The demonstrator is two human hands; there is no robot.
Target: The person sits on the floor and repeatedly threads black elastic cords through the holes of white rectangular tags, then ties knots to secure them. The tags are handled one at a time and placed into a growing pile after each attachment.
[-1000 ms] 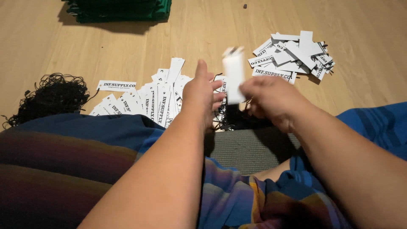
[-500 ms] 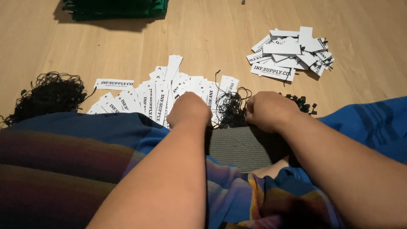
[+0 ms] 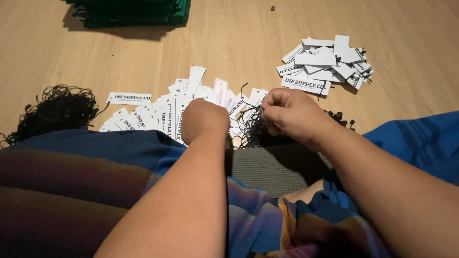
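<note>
A person seated on a light wooden floor [image 3: 239,43] works over a fanned spread of white rectangular paper tags [image 3: 167,112] printed in black. The left hand [image 3: 204,119] is curled shut, knuckles up, resting on the near edge of that spread; what it holds, if anything, cannot be told. The right hand [image 3: 291,114], just beside it, is closed in a pinch on thin black string loops [image 3: 251,122] that lie tangled between the two hands and under the right one. A second, tidier heap of white paper tags [image 3: 325,64] sits beyond the right hand, well apart from the spread. A loose mound of black string [image 3: 57,112] lies far to the left, and a stack of folded dark green cloth [image 3: 131,12] rests at the floor's far edge. Striped blue and maroon fabric [image 3: 71,181] covers the person's lap.
</note>
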